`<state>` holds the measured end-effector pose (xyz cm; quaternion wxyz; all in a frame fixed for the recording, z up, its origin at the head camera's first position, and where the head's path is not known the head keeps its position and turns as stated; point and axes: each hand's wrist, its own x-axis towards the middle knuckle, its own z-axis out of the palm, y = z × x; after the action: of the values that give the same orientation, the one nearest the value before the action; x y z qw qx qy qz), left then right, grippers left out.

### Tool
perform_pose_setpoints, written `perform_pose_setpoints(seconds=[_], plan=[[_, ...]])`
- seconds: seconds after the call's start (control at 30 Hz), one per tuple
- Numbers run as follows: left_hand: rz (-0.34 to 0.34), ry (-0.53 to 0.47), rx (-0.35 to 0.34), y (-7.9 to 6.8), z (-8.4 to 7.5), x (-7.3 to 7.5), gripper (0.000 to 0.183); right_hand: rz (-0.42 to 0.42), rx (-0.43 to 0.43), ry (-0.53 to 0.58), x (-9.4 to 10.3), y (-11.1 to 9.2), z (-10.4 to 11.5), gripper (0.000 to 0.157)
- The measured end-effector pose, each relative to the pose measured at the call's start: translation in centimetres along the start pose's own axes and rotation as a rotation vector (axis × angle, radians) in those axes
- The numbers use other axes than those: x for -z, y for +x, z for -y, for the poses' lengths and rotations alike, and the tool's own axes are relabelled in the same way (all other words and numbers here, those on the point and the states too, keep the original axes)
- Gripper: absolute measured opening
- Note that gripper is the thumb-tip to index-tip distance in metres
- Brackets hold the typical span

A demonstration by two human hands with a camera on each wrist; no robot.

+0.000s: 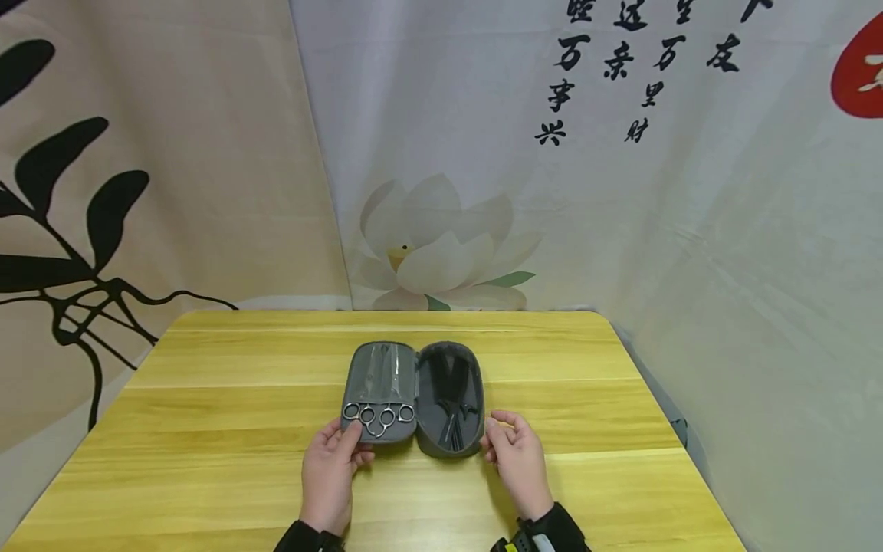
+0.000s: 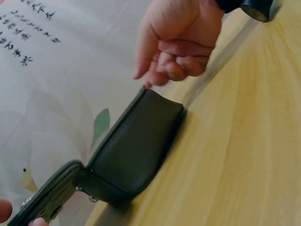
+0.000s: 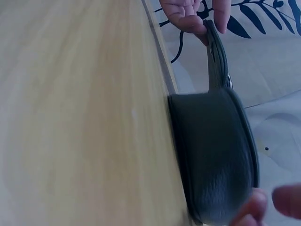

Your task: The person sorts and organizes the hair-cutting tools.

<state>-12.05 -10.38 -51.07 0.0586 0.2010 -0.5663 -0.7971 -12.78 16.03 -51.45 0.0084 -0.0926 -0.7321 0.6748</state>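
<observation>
Near the middle of the yellow wooden table (image 1: 228, 429), a grey oval zip-up case (image 1: 412, 399) lies spread open like a book, both halves facing up. Its left half is a flat flap (image 1: 379, 391) with a clear plastic sleeve, and a row of silver scissor handles (image 1: 378, 415) shows along that flap's near end, the blades tucked up under the plastic. Its right half is a deeper tray (image 1: 451, 399) that holds dark, thin tools; what they are cannot be told.

The person's left hand (image 1: 331, 468) rests at the near left corner of the case, its thumb and fingers pinching the edge of the flap just below the scissor rings. In the right wrist view this grip shows clearly: the fingertips (image 3: 188, 16) clasp the rim of the thin flap (image 3: 216, 52), which is raised off the table there.

The right hand (image 1: 516, 452) sits just beside the near right corner of the tray. Its fingers are loosely curled and hold nothing; in the left wrist view the fingertips (image 2: 162, 75) hover right at the zip edge of the tray (image 2: 136, 150), touching or nearly so, I cannot tell which.

Behind the table hangs a pale printed cloth backdrop (image 1: 621, 230) with a white lotus flower (image 1: 441, 249), black brush characters and dark leaves on the left side.
</observation>
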Motion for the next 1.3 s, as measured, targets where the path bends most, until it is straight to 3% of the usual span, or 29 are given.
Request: perform_pose_setpoints(seconds=[0.3, 0.47, 0.57, 0.8, 1.03, 1.2, 1.3], plan=[[-0.027, 0.033, -0.070, -0.4, -0.8, 0.0, 0.063, 0.131, -0.085, -0.036, 0.0, 0.3, -0.2, 0.044], [-0.025, 0.114, -0.170, -1.0, -1.3, -0.7, 0.060, 0.160, -0.082, -0.034, 0.1, 0.4, -0.2, 0.045], [-0.004, 0.192, -0.293, -1.3, -1.5, -1.2, 0.054, 0.168, -0.083, -0.034, 0.1, 0.4, -0.2, 0.045], [0.079, 0.505, -0.708, -1.4, -1.8, -2.8, 0.049, 0.171, -0.106, -0.033, 0.1, 0.4, -0.5, 0.049], [0.247, 0.764, -1.021, -1.9, -2.0, -5.1, 0.042, 0.171, -0.110, -0.056, 0.1, 0.4, -0.7, 0.054], [0.320, 1.044, -1.259, -2.3, -1.4, -6.7, 0.026, 0.189, -0.090, -0.059, 0.2, 0.5, -0.7, 0.054], [0.354, 1.222, -1.356, -2.6, -0.7, -7.4, 0.023, 0.190, -0.091, -0.059, 0.2, 0.6, -0.8, 0.052]])
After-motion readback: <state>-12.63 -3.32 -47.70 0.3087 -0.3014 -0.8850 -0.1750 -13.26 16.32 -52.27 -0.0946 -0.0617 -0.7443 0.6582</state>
